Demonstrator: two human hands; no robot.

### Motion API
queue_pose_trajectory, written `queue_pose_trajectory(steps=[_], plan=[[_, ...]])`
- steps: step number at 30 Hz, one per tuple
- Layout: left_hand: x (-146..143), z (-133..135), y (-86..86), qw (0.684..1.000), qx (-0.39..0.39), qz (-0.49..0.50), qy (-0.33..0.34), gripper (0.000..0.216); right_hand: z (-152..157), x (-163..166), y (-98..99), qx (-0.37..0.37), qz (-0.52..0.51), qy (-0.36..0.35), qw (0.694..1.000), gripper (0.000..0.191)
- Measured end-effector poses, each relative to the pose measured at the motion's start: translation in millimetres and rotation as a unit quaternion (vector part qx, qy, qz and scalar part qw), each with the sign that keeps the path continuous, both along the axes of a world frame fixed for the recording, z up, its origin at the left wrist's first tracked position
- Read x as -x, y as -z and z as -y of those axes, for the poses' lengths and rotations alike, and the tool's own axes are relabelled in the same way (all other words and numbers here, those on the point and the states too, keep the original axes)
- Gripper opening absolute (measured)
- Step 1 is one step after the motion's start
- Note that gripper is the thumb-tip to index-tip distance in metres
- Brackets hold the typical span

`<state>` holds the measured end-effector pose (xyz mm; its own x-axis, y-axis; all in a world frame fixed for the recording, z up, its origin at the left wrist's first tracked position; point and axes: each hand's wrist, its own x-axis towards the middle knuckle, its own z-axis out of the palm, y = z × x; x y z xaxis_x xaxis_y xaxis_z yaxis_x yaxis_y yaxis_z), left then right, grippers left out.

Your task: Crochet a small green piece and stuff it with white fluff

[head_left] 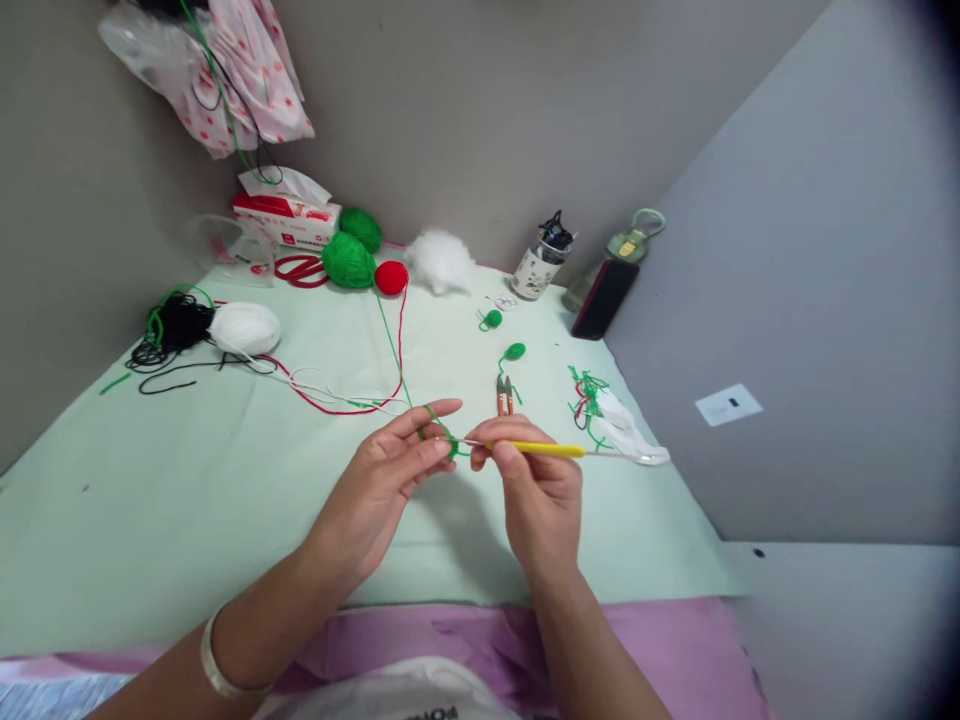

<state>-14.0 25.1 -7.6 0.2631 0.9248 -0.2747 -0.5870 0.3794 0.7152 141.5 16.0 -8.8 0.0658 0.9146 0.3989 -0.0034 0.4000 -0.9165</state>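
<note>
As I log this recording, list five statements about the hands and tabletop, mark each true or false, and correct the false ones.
1. The right hand holds a yellow-handled hook. True.
2. The left hand lies flat on the table. False: the left hand pinches a small green yarn piece.
3. White stuffing sits beside the red yarn ball. True.
4. The phone lies flat beside the tissue box. False: the phone stands tilted in front of a bottle.
5. Orange-handled snips lie on the table. True.
</note>
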Motion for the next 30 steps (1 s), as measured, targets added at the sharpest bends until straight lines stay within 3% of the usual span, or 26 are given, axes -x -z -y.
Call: queue_pose_trajectory(steps=[3, 10, 16, 20, 30], plan=[[-5, 5, -6.8, 0.999, -0.025, -0.021, 0.021, 0.033, 1, 1, 0.2, -0.008, 0.017, -0.006, 1.0, 0.015], [-17, 14, -33.5, 0.986, -0.038, 0.091, 0.132, 0.036, 8, -10, -22.5, 0.023, -0.129, -0.048, 0.99, 0.014], [-14, 11, -19.3, 0.998, -0.024, 0.025, 0.059, 0.048, 3, -9, -5.7, 0.077, -0.126, -0.03, 0.989, 0.012], [-9, 9, -12.6, 0.998, -0.019, 0.022, 0.05, 0.039, 1, -8, 6.9, 0.093, -0.097, -0.025, 0.991, 0.014], [-6, 6, -5.4, 0.998, -0.033, -0.022, 0.041, 0.037, 0, -5, 2.4, 0.101, -0.131, -0.027, 0.986, 0.017]])
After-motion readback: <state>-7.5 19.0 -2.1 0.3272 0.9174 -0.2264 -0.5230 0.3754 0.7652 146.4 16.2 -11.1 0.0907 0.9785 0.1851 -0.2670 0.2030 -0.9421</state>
